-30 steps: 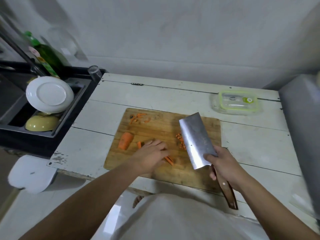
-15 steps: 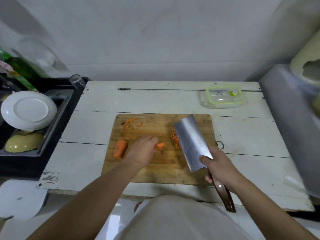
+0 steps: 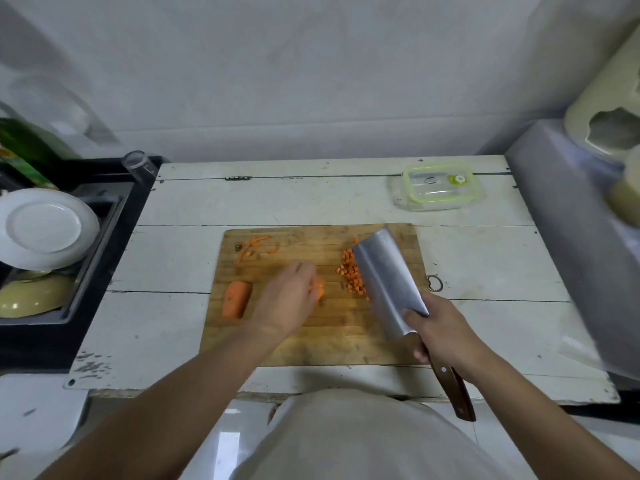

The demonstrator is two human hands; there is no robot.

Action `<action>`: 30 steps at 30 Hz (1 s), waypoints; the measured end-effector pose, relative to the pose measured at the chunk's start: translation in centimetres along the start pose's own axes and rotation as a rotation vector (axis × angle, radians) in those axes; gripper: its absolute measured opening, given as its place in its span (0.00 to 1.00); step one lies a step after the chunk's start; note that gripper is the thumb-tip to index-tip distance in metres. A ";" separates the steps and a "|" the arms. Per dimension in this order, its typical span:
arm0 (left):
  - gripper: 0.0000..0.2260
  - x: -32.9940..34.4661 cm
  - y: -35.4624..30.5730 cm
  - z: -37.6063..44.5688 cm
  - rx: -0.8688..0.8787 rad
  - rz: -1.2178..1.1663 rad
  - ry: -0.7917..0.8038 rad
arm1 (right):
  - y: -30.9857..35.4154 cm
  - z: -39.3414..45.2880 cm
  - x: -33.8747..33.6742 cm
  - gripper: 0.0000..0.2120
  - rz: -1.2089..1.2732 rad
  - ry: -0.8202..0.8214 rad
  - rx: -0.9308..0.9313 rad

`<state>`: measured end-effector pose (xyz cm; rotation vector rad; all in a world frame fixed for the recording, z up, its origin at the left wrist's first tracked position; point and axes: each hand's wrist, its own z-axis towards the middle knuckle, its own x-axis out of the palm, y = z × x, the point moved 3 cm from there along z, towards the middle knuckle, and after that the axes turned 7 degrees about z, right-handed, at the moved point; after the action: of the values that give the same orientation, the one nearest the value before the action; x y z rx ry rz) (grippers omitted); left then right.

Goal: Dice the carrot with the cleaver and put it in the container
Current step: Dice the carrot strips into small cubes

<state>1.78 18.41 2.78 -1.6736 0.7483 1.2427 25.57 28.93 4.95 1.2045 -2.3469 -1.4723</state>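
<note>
A wooden cutting board [image 3: 311,344] lies on the white table. My left hand [image 3: 287,299] holds a bundle of carrot strips [image 3: 319,289] against the board; my fingers cover most of them. A carrot stub [image 3: 236,298] lies to the left of that hand. My right hand [image 3: 441,332] grips the cleaver [image 3: 388,282] by its handle, the blade tilted over the board's right side. A pile of diced carrot [image 3: 351,273] sits against the blade's left face. The clear container with a green-rimmed lid [image 3: 438,187] stands shut at the table's far right.
Carrot peel scraps [image 3: 254,247] lie at the board's far left corner. A black sink [image 3: 104,258] on the left holds a white plate [image 3: 45,228] and a yellow bowl [image 3: 33,294]. A glass [image 3: 138,164] stands at the sink's corner. A grey appliance [image 3: 581,237] borders the table's right.
My left hand gathered the carrot strips and slid them right toward the blade. The cleaver stayed tilted over the dice. The camera view shifted right.
</note>
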 end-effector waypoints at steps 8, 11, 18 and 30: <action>0.12 5.4 -2.9 -4.0 -0.326 -0.104 0.188 | -1.0 0.1 -0.2 0.02 -0.116 -0.032 -0.019; 0.10 5.7 -2.7 -3.4 -0.508 -0.311 0.308 | -1.3 -0.3 0.4 0.04 -0.251 -0.047 -0.037; 0.05 3.9 -2.2 -1.3 -0.309 -0.133 0.059 | -1.6 -1.1 1.5 0.06 -0.372 -0.003 -0.077; 0.07 2.7 -1.6 -1.4 -0.358 -0.006 0.108 | -1.7 -2.1 2.0 0.04 -0.645 0.026 -0.132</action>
<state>4.60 17.91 0.81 -2.0447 0.6079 1.3487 26.21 25.73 4.12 2.0427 -1.8817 -1.7160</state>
